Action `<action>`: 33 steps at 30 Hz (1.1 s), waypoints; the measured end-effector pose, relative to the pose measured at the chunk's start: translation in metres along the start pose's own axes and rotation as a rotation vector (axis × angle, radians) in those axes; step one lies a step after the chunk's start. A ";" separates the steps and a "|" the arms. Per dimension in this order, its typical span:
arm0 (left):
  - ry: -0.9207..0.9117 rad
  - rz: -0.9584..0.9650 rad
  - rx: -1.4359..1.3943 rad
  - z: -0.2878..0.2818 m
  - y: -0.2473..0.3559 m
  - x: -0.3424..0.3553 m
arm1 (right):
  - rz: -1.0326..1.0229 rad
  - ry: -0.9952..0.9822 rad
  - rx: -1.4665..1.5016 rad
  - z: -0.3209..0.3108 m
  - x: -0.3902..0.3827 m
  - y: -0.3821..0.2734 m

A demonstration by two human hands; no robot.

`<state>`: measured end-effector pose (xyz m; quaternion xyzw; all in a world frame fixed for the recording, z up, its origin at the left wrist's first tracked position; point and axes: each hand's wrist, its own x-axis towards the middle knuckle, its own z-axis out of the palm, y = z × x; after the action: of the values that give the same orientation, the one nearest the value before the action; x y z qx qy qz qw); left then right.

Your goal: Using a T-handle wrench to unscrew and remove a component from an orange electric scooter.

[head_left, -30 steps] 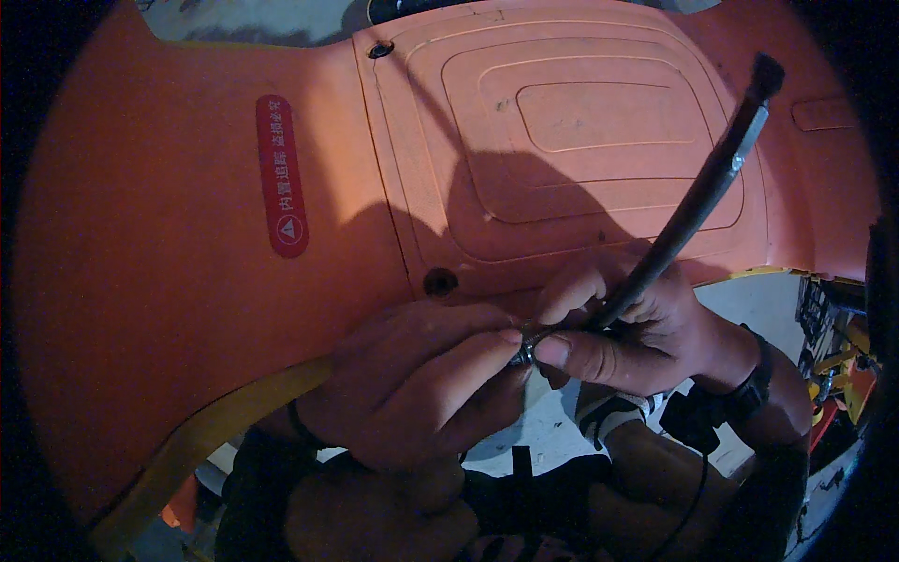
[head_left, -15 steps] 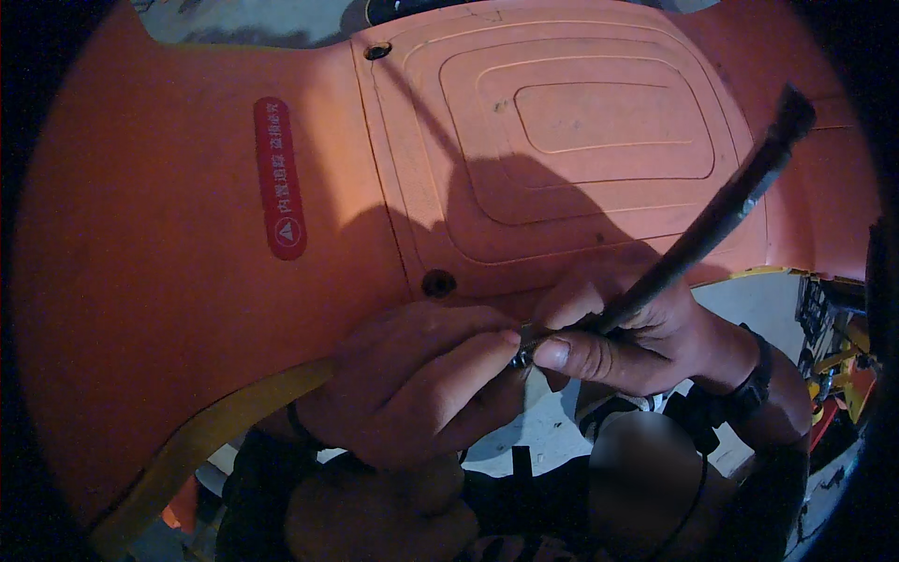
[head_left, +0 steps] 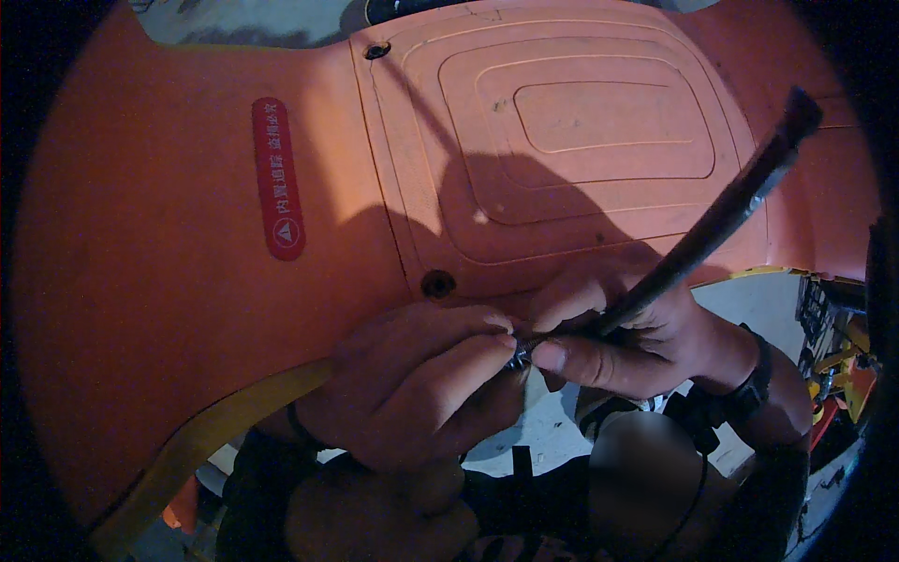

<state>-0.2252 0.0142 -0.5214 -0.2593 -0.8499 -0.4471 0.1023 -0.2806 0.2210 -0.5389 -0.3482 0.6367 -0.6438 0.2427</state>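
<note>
My right hand (head_left: 637, 337) is closed round a long dark strip, like a cable or a length of tubing (head_left: 716, 220). Its free end slants up to the right, with a ragged, flattened tip. Fingertip to fingertip with it, my left hand (head_left: 421, 379) pinches a small shiny metal piece (head_left: 521, 356) at the strip's lower end. My fingers cover most of this piece, so its kind and how it joins the strip cannot be made out. Both hands are just in front of the near edge of a large orange plastic cover (head_left: 187, 262).
The cover bears a red label (head_left: 279, 178), two dark recessed holes (head_left: 438, 284) and a ribbed panel (head_left: 609, 117). A yellowish edge strip (head_left: 234, 403) runs along its near left side. Yellow and red machine parts (head_left: 847, 375) stand at the far right.
The strip's free end has swung slightly to the right. My left fingertips have shifted a little at the metal piece; both hands otherwise stay in place.
</note>
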 end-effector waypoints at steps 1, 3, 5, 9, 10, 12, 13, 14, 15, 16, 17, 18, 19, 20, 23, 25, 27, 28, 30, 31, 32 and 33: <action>0.006 0.012 -0.004 0.001 -0.001 -0.001 | 0.015 0.002 0.004 0.000 0.000 -0.001; 0.016 0.036 -0.014 0.002 -0.005 -0.003 | 0.030 0.005 -0.002 0.000 0.001 -0.003; -0.025 0.021 -0.004 -0.001 -0.004 -0.001 | 0.032 0.012 -0.011 0.000 0.002 -0.004; -0.052 0.029 0.032 -0.003 -0.002 0.001 | 0.031 0.030 0.017 0.003 0.000 -0.001; -0.070 0.034 0.034 -0.004 -0.002 0.003 | 0.032 0.029 0.012 0.002 0.001 -0.001; -0.104 0.047 0.037 -0.006 -0.002 0.005 | 0.032 0.017 0.004 0.002 0.002 -0.001; -0.093 0.050 0.042 -0.005 -0.003 0.004 | 0.031 0.007 0.001 0.002 0.002 -0.001; -0.082 0.054 0.046 -0.004 -0.003 0.002 | 0.032 0.003 -0.003 0.002 0.002 -0.001; -0.071 0.057 0.049 -0.004 -0.004 0.000 | 0.033 0.000 -0.008 0.002 0.002 -0.001; -0.086 0.057 0.040 -0.004 -0.004 0.001 | 0.036 0.004 -0.013 0.002 0.002 -0.003; -0.102 0.056 0.032 -0.005 -0.005 0.001 | 0.039 0.008 -0.018 0.001 0.002 -0.004; -0.117 0.055 0.025 -0.006 -0.005 0.002 | 0.046 -0.002 -0.016 0.001 0.002 -0.005; -0.124 0.040 0.028 -0.007 -0.004 0.002 | 0.053 -0.012 -0.014 0.000 0.002 -0.006; -0.132 0.025 0.032 -0.007 -0.003 0.003 | 0.061 -0.022 -0.011 -0.001 0.001 -0.006; -0.043 0.020 0.035 -0.001 -0.002 -0.002 | 0.051 -0.012 -0.015 0.000 0.000 -0.007; 0.003 0.033 0.037 0.002 -0.003 -0.003 | 0.048 -0.007 -0.008 0.001 0.000 -0.005; 0.002 0.054 0.046 0.001 -0.006 -0.002 | 0.061 -0.012 0.000 0.001 -0.001 -0.005; -0.010 0.046 0.034 0.000 -0.006 -0.002 | 0.075 -0.018 0.004 0.001 -0.001 -0.006; -0.035 0.027 0.010 -0.002 -0.004 0.000 | 0.093 -0.019 0.042 0.002 -0.002 -0.005; -0.035 0.018 0.022 -0.002 -0.004 0.000 | 0.098 -0.013 0.076 0.003 -0.003 -0.003; -0.036 0.009 0.034 -0.002 -0.002 -0.001 | 0.098 -0.015 0.092 0.004 -0.004 -0.002; -0.037 0.000 0.045 -0.002 -0.002 -0.001 | 0.097 -0.016 0.107 0.004 -0.004 -0.001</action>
<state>-0.2254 0.0117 -0.5223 -0.2652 -0.8616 -0.4229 0.0923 -0.2750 0.2215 -0.5382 -0.3085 0.6156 -0.6615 0.2972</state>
